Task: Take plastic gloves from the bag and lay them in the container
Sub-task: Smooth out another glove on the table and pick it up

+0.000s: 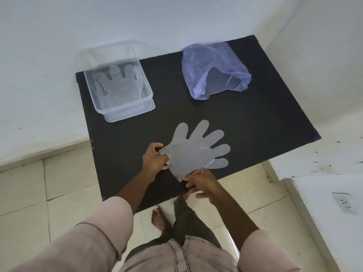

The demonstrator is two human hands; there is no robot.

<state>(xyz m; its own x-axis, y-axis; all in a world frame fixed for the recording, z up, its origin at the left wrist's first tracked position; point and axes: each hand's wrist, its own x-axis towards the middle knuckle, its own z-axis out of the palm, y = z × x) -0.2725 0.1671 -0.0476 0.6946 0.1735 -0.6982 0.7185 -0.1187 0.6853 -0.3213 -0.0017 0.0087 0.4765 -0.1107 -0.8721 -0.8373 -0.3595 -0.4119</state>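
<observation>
On the far left of the black table top (255, 122), which is matte and faintly grainy, sits the clear plastic container (125, 112), a square tub with rounded corners and a stepped rim, glossy where the light catches it. Flat on its bottom lie plastic gloves (117, 85), pale and filmy, their fingers pointing away from me; I count at least two overlapping, though through the clear walls I cannot be sure of the number.

Coming across to the near middle, my left hand (155, 158) is curled closed, thumb and fingers pinching the cuff corner of a loose glove (192, 152). It is a thin, cloudy-grey sheet cut in a broad hand shape, five rounded fingers fanned toward the right and far side, with a few creases near the cuff. It is spread just over the table; whether it rests on the surface or hangs slightly above, I cannot tell.

My right hand (202, 183) grips the other cuff corner at the table's near edge, fingers bunched tight on the film.

Far right, well apart from the tub, slumps the bag (214, 69): soft, translucent lilac-blue plastic, wrinkled, its mouth gaping toward me.
</observation>
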